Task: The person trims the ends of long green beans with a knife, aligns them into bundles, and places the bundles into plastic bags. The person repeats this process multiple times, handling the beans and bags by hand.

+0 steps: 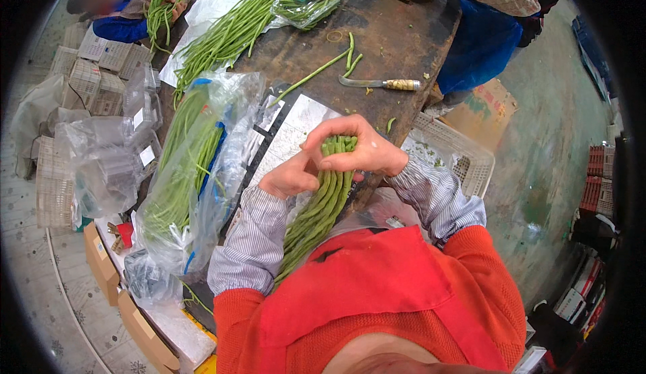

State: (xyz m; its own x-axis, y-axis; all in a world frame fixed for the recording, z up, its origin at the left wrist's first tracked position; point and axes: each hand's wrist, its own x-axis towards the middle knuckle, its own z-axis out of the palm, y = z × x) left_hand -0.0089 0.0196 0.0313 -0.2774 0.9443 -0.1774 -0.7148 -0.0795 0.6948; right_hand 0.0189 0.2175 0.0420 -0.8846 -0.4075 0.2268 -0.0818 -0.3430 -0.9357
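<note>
A bundle of green yard-long beans (320, 210) hangs down in front of my red apron, its cut ends turned up. My right hand (361, 144) curls around the bundle just below those ends, thumb across the front. Beside it, my left hand (292, 174) is against the bundle's left side, fingers bent; its fingertips are partly hidden, so its grip is unclear. Under my hands lies a white sheet (303, 122) on the dark table (404, 26). A hooked knife (378, 82) with a pale handle rests beyond my right hand, near a few loose bean pieces (348, 56).
To the left, a clear plastic bag (186, 172) holds more long beans. A large bean pile (247, 26) and a packed clear tray (307, 0) lie at the back. White plastic crates (454, 147) stand at right below the table edge. A co-worker (136, 11) handles beans at upper left.
</note>
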